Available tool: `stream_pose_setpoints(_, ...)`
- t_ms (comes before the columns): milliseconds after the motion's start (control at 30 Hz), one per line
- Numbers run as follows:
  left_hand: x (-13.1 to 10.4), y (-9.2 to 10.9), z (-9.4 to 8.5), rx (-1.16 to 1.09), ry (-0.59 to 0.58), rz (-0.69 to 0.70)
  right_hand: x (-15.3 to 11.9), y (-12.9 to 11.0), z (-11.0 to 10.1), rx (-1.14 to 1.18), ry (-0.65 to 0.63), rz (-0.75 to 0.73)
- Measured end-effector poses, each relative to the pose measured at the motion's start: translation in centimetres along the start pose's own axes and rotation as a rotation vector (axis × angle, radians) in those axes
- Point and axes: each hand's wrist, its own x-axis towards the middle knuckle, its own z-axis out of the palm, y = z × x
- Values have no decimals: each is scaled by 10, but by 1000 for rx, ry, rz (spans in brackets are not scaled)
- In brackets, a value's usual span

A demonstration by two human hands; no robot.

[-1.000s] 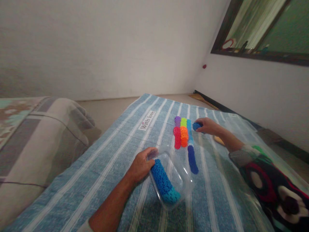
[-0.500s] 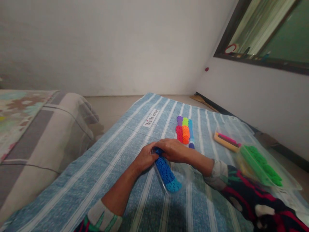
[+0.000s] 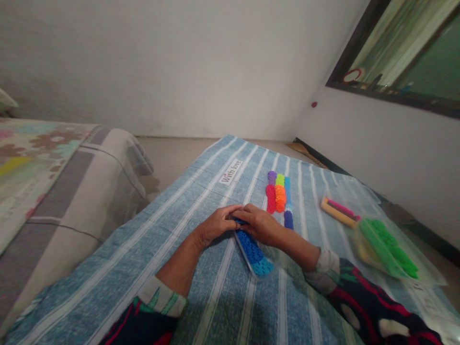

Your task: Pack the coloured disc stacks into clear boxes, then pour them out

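A clear plastic box [image 3: 247, 273] lies slanted on the striped cloth, filled with dark blue pieces [image 3: 250, 247] and lighter blue pieces [image 3: 263, 267] at its near end. My left hand [image 3: 216, 226] closes on the far left edge of the box. Over the far end, my right hand [image 3: 259, 224] is bent, its fingertips meeting those of my left hand. Both hands hide that end of the box. Beyond my right hand lie rows of red [image 3: 270, 198], orange [image 3: 280, 198], purple, lime and blue pieces.
At the right are a clear box of green pieces [image 3: 390, 247], pink and yellow-orange strips [image 3: 339, 212] and a clear container. A "With love" label [image 3: 230, 172] marks the striped cloth [image 3: 172, 230]. A patterned bed [image 3: 72, 187] stands at the left.
My fingers have come closer together and cover more of the box's far end. The whole view has shifted slightly, and more of the dark blue row past my right hand shows.
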Motion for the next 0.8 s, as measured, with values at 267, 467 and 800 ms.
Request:
stream_pose_setpoints(267, 1, 2, -1, -9, -40, 66, -4, 7, 5, 203, 79, 1)
stream_pose_setpoints(467, 4, -5, -3, 14, 16, 4, -7, 14, 4, 290, 110, 65)
stream_pose_setpoints(800, 5, -5, -3, 6, -4, 48, -3, 9, -1, 273, 73, 126)
